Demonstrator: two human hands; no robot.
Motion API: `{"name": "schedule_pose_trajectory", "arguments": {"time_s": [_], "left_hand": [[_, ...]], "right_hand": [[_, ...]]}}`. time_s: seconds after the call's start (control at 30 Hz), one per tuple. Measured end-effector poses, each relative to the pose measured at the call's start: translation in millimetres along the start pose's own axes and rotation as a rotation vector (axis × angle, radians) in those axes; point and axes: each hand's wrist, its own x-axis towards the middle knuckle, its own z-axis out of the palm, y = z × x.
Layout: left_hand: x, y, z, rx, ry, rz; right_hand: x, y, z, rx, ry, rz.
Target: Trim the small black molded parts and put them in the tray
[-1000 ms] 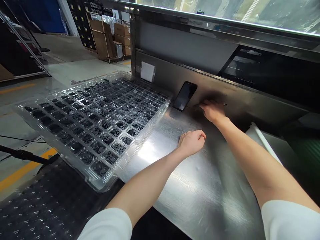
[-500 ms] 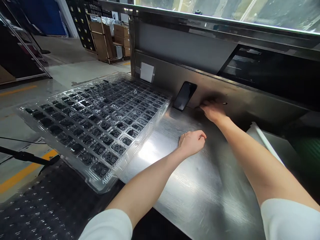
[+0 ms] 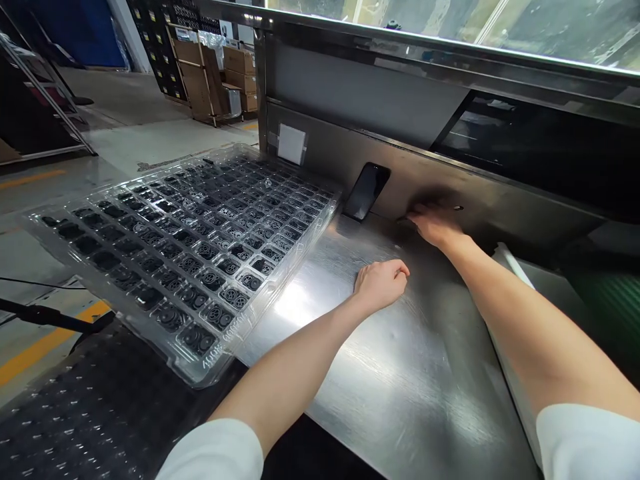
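My left hand (image 3: 381, 283) rests on the steel table (image 3: 400, 387) as a loose fist, holding nothing that I can see. My right hand (image 3: 434, 223) reaches to the foot of the steel back panel (image 3: 330, 143), fingers curled over something small and dark that I cannot make out. A black phone (image 3: 367, 191) leans against the panel just left of that hand. A clear plastic tray (image 3: 210, 353) of several round black parts lies to the left, overhanging the table's edge.
A white square label (image 3: 291, 143) is stuck on the back panel. A dark bubbled sheet (image 3: 90, 413) lies under the tray at lower left. A white-edged bin (image 3: 515, 267) and a green belt (image 3: 615, 307) stand at the right. Cardboard boxes (image 3: 240, 63) and racks stand far behind.
Both hands stay almost still. The view has shifted a little, and my right hand sits slightly further right along the back panel.
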Motion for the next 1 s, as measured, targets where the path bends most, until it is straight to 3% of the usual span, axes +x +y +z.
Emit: {"name": "schedule_pose_trajectory", "arguments": {"time_s": [0.4, 0.77, 1.0], "left_hand": [[0, 1, -1, 0.006, -0.005, -0.006], [0, 1, -1, 0.000, 0.002, -0.012], [-1, 1, -1, 0.013, -0.003, -0.011]], "right_hand": [[-1, -7, 8, 0.009, 0.033, 0.030], [-13, 10, 10, 0.017, -0.033, -0.001], [-13, 12, 11, 0.018, -0.007, 0.016]]}}
